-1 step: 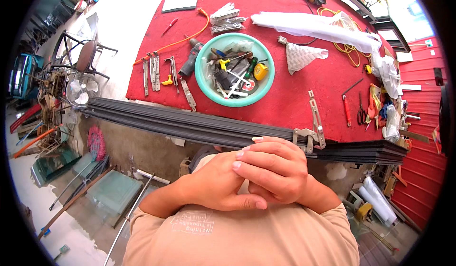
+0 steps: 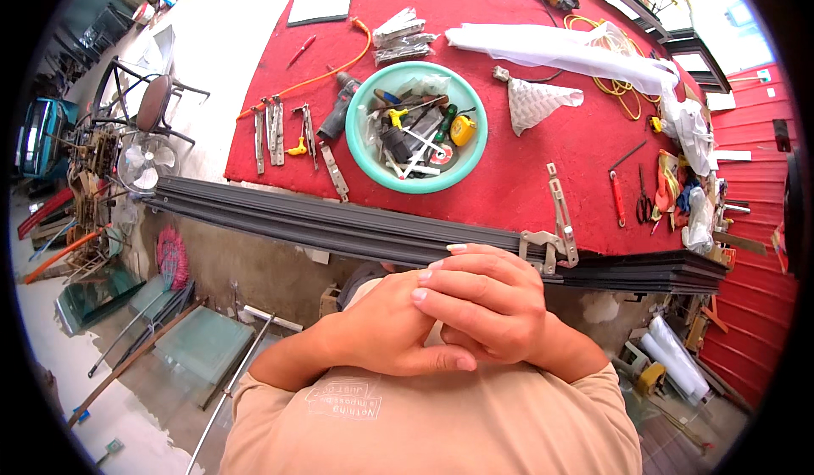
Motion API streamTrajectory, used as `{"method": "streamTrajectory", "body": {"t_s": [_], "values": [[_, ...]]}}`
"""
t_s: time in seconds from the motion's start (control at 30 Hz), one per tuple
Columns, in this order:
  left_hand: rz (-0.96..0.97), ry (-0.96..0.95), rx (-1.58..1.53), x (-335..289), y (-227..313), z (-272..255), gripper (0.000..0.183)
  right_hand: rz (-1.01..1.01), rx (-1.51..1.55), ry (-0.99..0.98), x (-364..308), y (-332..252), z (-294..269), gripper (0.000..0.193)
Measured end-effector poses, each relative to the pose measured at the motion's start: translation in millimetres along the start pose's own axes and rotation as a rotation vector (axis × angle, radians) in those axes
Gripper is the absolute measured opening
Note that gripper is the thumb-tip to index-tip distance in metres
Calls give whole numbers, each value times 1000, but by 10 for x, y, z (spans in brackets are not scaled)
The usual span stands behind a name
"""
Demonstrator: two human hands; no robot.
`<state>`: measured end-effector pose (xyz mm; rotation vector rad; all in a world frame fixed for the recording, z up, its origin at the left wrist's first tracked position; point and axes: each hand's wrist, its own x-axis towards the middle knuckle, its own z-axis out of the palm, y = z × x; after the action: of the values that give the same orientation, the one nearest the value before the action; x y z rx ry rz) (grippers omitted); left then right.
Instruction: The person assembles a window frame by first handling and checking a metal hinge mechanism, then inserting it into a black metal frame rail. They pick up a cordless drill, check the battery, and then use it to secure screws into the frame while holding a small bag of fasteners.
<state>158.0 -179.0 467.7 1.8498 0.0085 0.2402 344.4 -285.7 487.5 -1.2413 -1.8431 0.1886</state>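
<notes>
My left hand (image 2: pixel 383 327) and my right hand (image 2: pixel 490 301) rest together in front of my chest. The fingers of the right one fold over the back of the left. Its own fingers hidden beneath, the left hand shows its thumb stretched toward the right. No tool shows in either hand. Just beyond them, long dark grey metal profiles (image 2: pixel 339 225) lie along the near edge of the red-covered table (image 2: pixel 509 183). Nearest the right hand is a metal hinge arm (image 2: pixel 560 212), with its bracket on the profiles.
A mint-green basin (image 2: pixel 356 157) holds mixed tools and a yellow tape measure (image 2: pixel 462 130). Beside it lie a power drill (image 2: pixel 341 106) and metal hinges (image 2: pixel 274 132). Scissors (image 2: pixel 644 200) and white sheeting (image 2: pixel 560 51) lie to the right. Glass panes (image 2: pixel 203 344) and a fan (image 2: pixel 147 160) stand at left.
</notes>
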Motion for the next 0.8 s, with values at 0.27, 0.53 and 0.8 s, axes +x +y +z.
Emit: {"method": "streamTrajectory", "body": {"t_s": [0.27,0.53,0.8], "values": [[49,56,59,173,0,177,67,80,78,83,-174,-18,-128,38],[48,25,156,295,12,212,76,47,100,251,-362,54,-77,39],[210,-136,259,413,-55,125,79,118,95,272,-424,-21,-209,36]]}}
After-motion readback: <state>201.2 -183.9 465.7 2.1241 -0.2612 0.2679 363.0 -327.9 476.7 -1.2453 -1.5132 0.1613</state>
